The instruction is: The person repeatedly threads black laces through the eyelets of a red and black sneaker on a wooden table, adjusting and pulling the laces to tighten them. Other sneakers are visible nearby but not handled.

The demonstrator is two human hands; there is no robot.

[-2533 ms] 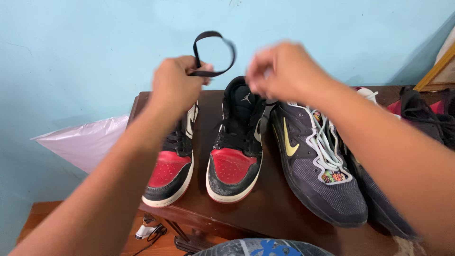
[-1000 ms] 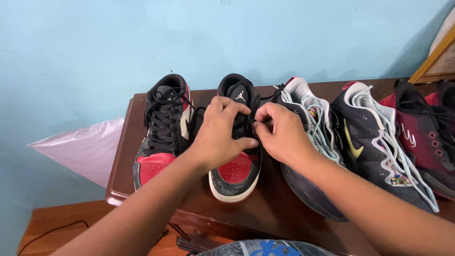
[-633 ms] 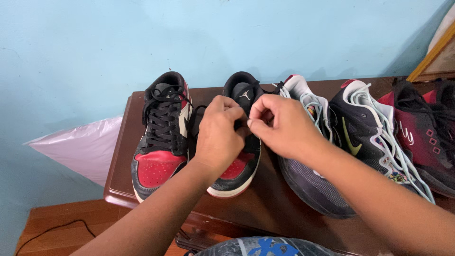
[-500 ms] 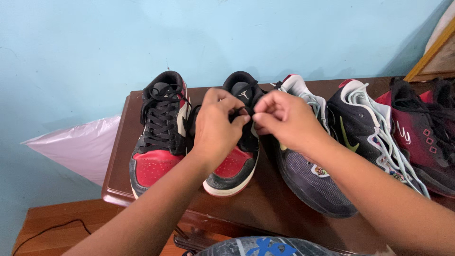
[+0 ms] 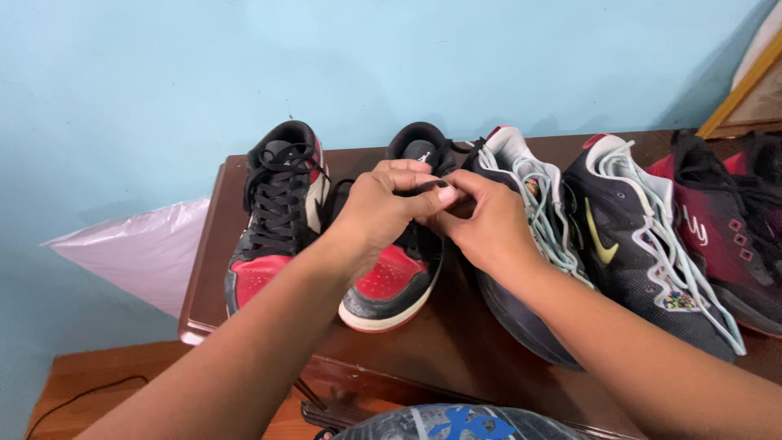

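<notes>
Two black and red sneakers stand on a dark brown wooden table (image 5: 210, 269). The left sneaker (image 5: 273, 216) is fully laced with black laces. Over the second black and red sneaker (image 5: 393, 281) both my hands meet. My left hand (image 5: 384, 204) pinches the black lace (image 5: 423, 189) above the tongue, thumb against fingers. My right hand (image 5: 481, 224) sits close beside it, fingers curled on the same lace. The shoe's eyelets are hidden under my hands.
To the right lie two dark grey sneakers with pale laces (image 5: 529, 212) (image 5: 643, 244), then a red and black sneaker (image 5: 733, 236). A white plastic sheet (image 5: 138, 248) hangs left of the table. A turquoise wall is behind. A wooden floor with a cable lies below.
Earlier my left hand held the loose black lace up in the air. Both hands have since come down onto the second red sneaker and closed together on its lace.
</notes>
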